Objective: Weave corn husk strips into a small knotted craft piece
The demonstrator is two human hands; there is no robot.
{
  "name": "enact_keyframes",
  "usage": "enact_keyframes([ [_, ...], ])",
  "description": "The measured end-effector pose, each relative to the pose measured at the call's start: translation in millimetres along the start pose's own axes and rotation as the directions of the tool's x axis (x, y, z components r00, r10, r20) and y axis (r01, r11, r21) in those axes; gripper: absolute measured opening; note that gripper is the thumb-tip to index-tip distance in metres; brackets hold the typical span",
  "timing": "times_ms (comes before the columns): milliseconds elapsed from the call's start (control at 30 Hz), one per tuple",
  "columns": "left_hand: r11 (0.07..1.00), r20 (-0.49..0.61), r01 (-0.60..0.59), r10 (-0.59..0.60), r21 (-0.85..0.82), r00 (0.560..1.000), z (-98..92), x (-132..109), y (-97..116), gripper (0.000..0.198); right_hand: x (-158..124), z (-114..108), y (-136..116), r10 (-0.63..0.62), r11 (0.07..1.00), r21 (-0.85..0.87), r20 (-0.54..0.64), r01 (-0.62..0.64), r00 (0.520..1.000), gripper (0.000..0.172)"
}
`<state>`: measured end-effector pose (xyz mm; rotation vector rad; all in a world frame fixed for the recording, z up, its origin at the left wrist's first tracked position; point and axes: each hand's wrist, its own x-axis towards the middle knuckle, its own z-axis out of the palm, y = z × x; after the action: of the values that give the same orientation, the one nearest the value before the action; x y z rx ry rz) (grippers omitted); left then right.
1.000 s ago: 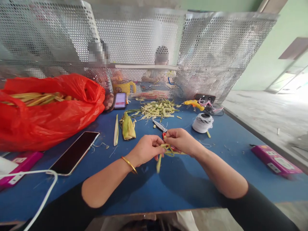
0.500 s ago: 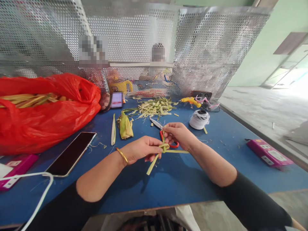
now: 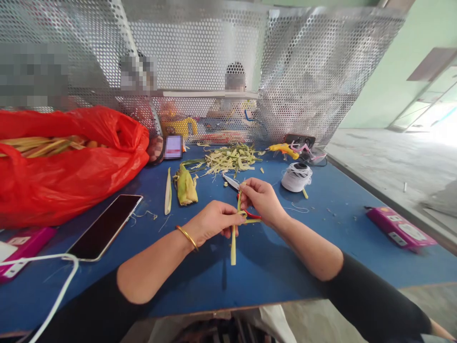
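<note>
Pale green leaf strips point(image 3: 233, 245) are folded over one another into a small knot between my hands. My left hand point(image 3: 217, 220), a gold bangle at its wrist, pinches the knot between thumb and fingers. One strip end hangs straight down below it, another points right. With thumb and forefinger, my right hand point(image 3: 259, 197) grips the upper strip end, which stands upright. Under my right hand lies a pair of scissors point(image 3: 231, 182) with red handles, partly hidden. A husk-like leaf bundle point(image 3: 186, 186) and a single leaf piece point(image 3: 168, 191) lie to the left.
A red plastic bag point(image 3: 74, 190) of strips fills the left, beside a phone point(image 3: 105, 228). Leaf scraps point(image 3: 232, 159) lie at the back. To the right are a white thread spool point(image 3: 296, 177), a yellow glue gun point(image 3: 283, 151) and a magenta box point(image 3: 400, 227). A perforated metal screen point(image 3: 210, 52) stands behind.
The knot has turned, so the lower strip end swings from slanting left to hanging straight down. My right hand has moved slightly left and up, still pinching the upper strip.
</note>
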<state>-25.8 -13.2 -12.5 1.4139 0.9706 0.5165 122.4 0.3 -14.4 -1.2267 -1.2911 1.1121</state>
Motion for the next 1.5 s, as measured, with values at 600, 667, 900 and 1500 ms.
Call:
enact_keyframes([
  [600,0.978,-0.253,-0.004,-0.049,-0.206,0.966,-6.1,8.3,1.2,0.029,-14.1,-6.1,-8.0,-0.734,0.090,-0.758,0.388,0.646,0.557,0.020],
  [667,0.958,-0.294,-0.048,-0.039,-0.283,0.955,-5.9,10.5,-1.7,0.035,-22.8,-0.5,-11.5,-0.693,-0.044,-0.666,0.558,0.745,0.457,0.023],
  [900,0.874,-0.291,-0.044,-0.113,-0.483,0.950,-3.8,14.6,-7.8,0.036,-30.3,17.0,-1.5,-0.420,-0.317,-0.572,0.800,0.757,0.429,0.025],
  [1500,0.845,-0.417,-0.131,-0.116,-0.518,0.901,-14.1,15.3,-2.3,0.012,-34.0,10.3,-10.4,-0.680,-0.116,-0.605,0.626,0.788,0.380,0.022],
])
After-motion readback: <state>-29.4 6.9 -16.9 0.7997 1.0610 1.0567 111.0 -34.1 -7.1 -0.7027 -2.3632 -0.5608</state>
